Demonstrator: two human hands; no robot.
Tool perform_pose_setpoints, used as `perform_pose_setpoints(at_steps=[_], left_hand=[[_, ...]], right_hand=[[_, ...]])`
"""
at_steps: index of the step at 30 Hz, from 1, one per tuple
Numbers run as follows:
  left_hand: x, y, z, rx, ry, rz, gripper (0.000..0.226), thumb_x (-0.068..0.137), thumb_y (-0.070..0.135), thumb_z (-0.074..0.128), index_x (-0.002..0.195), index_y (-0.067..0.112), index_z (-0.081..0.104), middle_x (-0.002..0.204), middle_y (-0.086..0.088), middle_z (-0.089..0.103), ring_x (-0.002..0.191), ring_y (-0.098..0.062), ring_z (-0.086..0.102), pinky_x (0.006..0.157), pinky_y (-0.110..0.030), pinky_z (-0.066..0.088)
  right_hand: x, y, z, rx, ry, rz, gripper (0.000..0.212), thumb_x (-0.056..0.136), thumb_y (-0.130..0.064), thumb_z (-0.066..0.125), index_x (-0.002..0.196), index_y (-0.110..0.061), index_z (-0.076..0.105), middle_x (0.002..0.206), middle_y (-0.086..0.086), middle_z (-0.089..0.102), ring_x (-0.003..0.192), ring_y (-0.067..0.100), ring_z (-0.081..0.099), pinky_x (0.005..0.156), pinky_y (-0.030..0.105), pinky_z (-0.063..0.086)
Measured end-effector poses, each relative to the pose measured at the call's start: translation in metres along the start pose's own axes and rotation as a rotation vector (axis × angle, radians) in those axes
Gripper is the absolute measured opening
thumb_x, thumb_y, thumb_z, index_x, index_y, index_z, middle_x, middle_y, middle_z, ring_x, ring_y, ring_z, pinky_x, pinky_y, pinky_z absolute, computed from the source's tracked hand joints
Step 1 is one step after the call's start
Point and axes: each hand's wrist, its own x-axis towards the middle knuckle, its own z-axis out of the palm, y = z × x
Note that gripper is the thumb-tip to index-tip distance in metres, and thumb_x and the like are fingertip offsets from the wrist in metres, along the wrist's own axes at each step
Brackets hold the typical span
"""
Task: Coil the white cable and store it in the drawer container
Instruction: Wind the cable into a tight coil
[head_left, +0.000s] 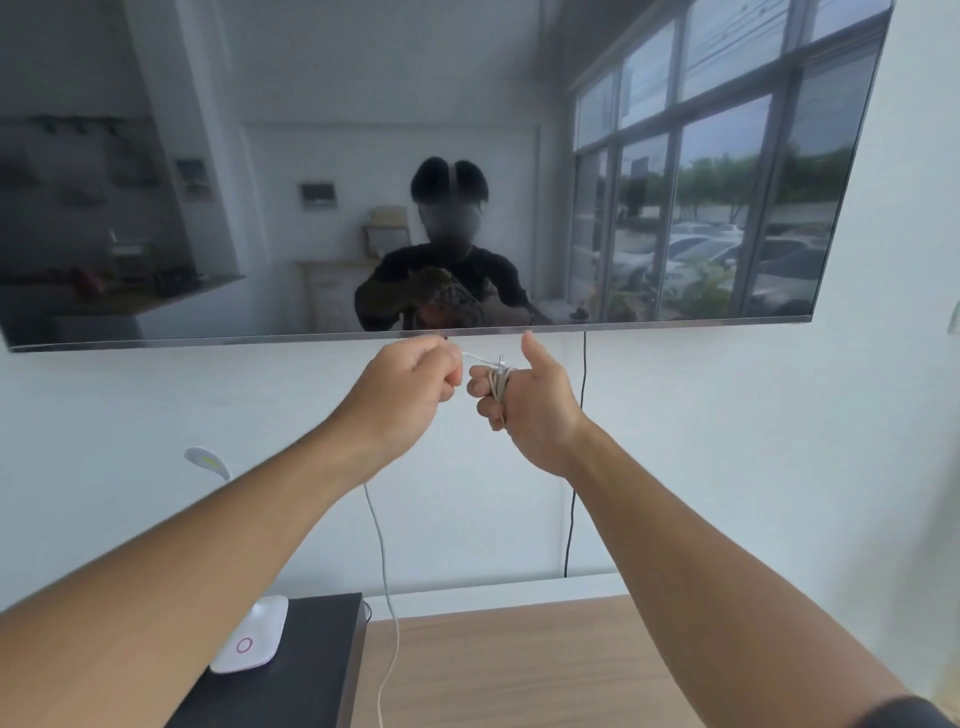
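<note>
Both hands are raised in front of the wall, just under a wall-mounted TV. Several turns of the white cable (500, 385) are wound around the curled fingers of my right hand (530, 402), whose thumb points up. My left hand (410, 382) is closed in a fist and pinches the cable's free run just left of the coil. From under the left hand the rest of the cable hangs down to the wooden top below. No drawer container is in view.
The TV screen (415, 156) fills the upper view, with a black cord (576, 467) hanging from it. Below are a wooden cabinet top (519, 665), a black box (291, 670) and a white lamp base (252, 636) on it.
</note>
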Motion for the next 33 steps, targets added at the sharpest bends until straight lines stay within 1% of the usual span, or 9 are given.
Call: perform_pose_setpoints(at_steps=[5, 8, 11, 14, 20, 23, 25, 27, 33], left_hand=[[-0.023, -0.015, 0.007, 0.023, -0.043, 0.034, 0.036, 0.096, 0.02, 0.045, 0.061, 0.027, 0.053, 0.052, 0.013, 0.044, 0.048, -0.006, 0.033, 0.045, -0.018, 0.026], [-0.039, -0.036, 0.012, -0.011, -0.11, -0.04, 0.031, 0.095, 0.023, 0.045, 0.064, 0.024, 0.051, 0.06, 0.01, 0.045, 0.057, -0.012, 0.037, 0.052, -0.027, 0.028], [-0.045, -0.046, 0.013, -0.127, -0.168, -0.195, 0.023, 0.086, 0.024, 0.044, 0.063, 0.024, 0.047, 0.056, 0.012, 0.036, 0.049, -0.01, 0.029, 0.045, -0.02, 0.024], [-0.034, -0.044, 0.013, -0.296, -0.184, -0.343, 0.017, 0.084, 0.027, 0.045, 0.067, 0.024, 0.044, 0.059, 0.007, 0.03, 0.05, -0.015, 0.019, 0.045, -0.025, 0.016], [0.012, -0.023, 0.0, -0.46, -0.204, -0.495, 0.032, 0.094, 0.033, 0.05, 0.064, 0.023, 0.048, 0.052, 0.007, 0.029, 0.046, -0.012, 0.021, 0.044, -0.025, 0.014], [0.029, -0.005, -0.008, -0.266, -0.265, -0.414, 0.024, 0.088, 0.034, 0.052, 0.074, 0.014, 0.055, 0.064, -0.006, 0.037, 0.051, -0.013, 0.021, 0.039, -0.023, 0.021], [0.034, 0.008, -0.005, -0.105, -0.317, -0.354, 0.023, 0.077, 0.03, 0.047, 0.061, 0.017, 0.057, 0.072, -0.009, 0.048, 0.054, -0.014, 0.023, 0.039, -0.023, 0.024], [0.038, 0.019, -0.001, -0.006, -0.312, -0.318, 0.032, 0.078, 0.027, 0.043, 0.047, 0.023, 0.052, 0.06, -0.001, 0.054, 0.052, -0.013, 0.026, 0.038, -0.021, 0.027], [0.042, 0.041, 0.003, 0.354, -0.167, -0.055, 0.035, 0.092, 0.03, 0.047, 0.061, 0.018, 0.055, 0.052, 0.011, 0.059, 0.059, -0.016, 0.051, 0.056, -0.032, 0.042]], right_hand=[[0.004, -0.001, 0.009, 0.066, 0.1, -0.021, 0.076, 0.107, -0.061, 0.015, 0.113, 0.0, 0.061, 0.086, 0.008, 0.065, 0.064, 0.018, 0.048, 0.066, 0.033, 0.034], [0.002, -0.011, 0.011, 0.208, 0.099, -0.098, 0.066, 0.11, -0.054, 0.02, 0.116, -0.004, 0.062, 0.09, 0.004, 0.075, 0.073, 0.018, 0.058, 0.075, 0.034, 0.039], [-0.005, -0.025, 0.012, 0.399, 0.0, -0.166, 0.051, 0.112, -0.046, 0.024, 0.113, -0.01, 0.061, 0.089, 0.0, 0.076, 0.072, 0.016, 0.061, 0.077, 0.03, 0.044], [-0.015, -0.035, 0.017, 0.509, -0.16, -0.214, 0.045, 0.112, -0.041, 0.029, 0.106, -0.01, 0.06, 0.079, 0.0, 0.067, 0.053, 0.012, 0.049, 0.069, 0.026, 0.039], [-0.036, -0.028, 0.023, 0.239, -0.361, -0.264, 0.055, 0.112, -0.046, 0.026, 0.096, -0.008, 0.063, 0.061, -0.003, 0.055, 0.049, 0.013, 0.022, 0.06, 0.025, 0.037], [-0.043, -0.021, 0.02, 0.086, -0.361, -0.272, 0.049, 0.109, -0.039, 0.03, 0.098, -0.004, 0.061, 0.067, 0.012, 0.042, 0.048, 0.011, 0.032, 0.063, 0.027, 0.038], [-0.047, -0.019, 0.018, 0.003, -0.351, -0.281, 0.042, 0.102, -0.033, 0.035, 0.094, -0.004, 0.065, 0.071, 0.007, 0.055, 0.054, 0.013, 0.034, 0.064, 0.029, 0.038], [-0.049, -0.02, 0.015, -0.062, -0.31, -0.284, 0.037, 0.094, -0.027, 0.039, 0.098, -0.004, 0.069, 0.08, 0.002, 0.067, 0.057, 0.014, 0.035, 0.067, 0.03, 0.038], [-0.053, -0.019, 0.001, -0.097, -0.285, -0.264, 0.048, 0.096, -0.026, 0.037, 0.127, 0.0, 0.063, 0.11, 0.01, 0.076, 0.058, 0.014, 0.037, 0.073, 0.032, 0.038]])
